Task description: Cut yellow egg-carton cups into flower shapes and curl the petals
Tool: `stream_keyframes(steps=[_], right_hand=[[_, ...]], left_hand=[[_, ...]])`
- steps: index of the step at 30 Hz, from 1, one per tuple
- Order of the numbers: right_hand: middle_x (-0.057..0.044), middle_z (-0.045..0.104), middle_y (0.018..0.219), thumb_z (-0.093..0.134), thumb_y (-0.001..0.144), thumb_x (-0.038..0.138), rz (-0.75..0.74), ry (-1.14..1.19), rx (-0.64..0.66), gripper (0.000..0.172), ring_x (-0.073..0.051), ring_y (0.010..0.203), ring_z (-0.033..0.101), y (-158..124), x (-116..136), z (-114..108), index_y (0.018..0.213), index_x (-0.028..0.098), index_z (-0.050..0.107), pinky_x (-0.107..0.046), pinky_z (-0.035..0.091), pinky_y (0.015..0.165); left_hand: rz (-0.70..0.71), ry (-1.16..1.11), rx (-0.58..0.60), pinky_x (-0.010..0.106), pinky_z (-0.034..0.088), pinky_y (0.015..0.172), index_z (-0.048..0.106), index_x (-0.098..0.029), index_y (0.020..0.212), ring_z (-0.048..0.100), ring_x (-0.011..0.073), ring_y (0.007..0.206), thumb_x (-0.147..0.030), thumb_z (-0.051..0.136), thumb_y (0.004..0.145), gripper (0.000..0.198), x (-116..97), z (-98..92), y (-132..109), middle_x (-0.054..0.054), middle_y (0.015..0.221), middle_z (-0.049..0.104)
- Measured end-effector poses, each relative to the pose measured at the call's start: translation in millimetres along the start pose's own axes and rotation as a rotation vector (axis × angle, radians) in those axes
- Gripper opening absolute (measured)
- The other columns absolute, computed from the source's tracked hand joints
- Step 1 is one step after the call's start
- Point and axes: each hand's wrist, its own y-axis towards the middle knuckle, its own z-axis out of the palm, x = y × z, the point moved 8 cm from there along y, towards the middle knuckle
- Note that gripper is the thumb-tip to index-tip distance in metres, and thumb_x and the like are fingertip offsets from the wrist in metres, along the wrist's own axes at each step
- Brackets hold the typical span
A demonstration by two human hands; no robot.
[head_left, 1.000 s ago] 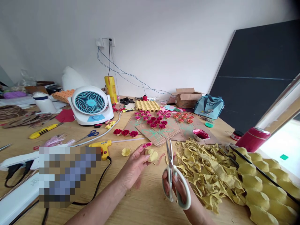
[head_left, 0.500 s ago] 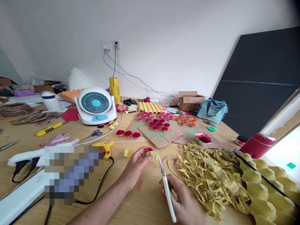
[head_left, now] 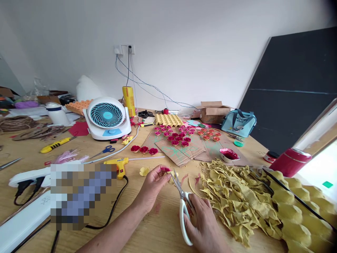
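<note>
My left hand [head_left: 154, 184], its fingertips stained red, pinches a small yellow egg-carton piece [head_left: 175, 174] above the table. White-handled scissors [head_left: 181, 207] sit in my right hand [head_left: 206, 218], with finger and thumb in the loops. Their blades are parted and reach the edge of the piece; my fingers partly hide it. Just left of it lies a yellow flower-shaped cup [head_left: 144, 171]. Torn yellow carton scraps [head_left: 237, 196] are heaped to the right of my right hand.
Red paper flowers [head_left: 175, 140] stand on cardboard [head_left: 180, 160] ahead. A dish of red paint [head_left: 229, 154] is at the right, near a red can [head_left: 289, 162] and egg trays [head_left: 297, 214]. Leftward are a yellow glue gun [head_left: 121, 168], a fan [head_left: 107, 116] and a power strip [head_left: 28, 175].
The scissors have turned and their handles have spread, opening the blades at the yellow piece. My right hand has rolled with them; my left hand stays nearly still.
</note>
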Motion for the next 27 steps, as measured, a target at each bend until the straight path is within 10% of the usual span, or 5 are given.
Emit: stream_keyframes(steps=[27], right_hand=[[0.000,0.057,0.081,0.057,0.089,0.028,-0.006,-0.032,-0.120,0.011,-0.021,0.077,0.055,-3,-1,-14,0.084,0.023,0.048,-0.039,0.040,0.080]], left_hand=[[-0.103,-0.102,0.048,0.025,0.040,0.072,0.065,-0.016,0.077,0.053,0.0122,0.073,-0.024,0.082,0.062,0.025,6,17.3,-9,-0.001,0.075,0.063]])
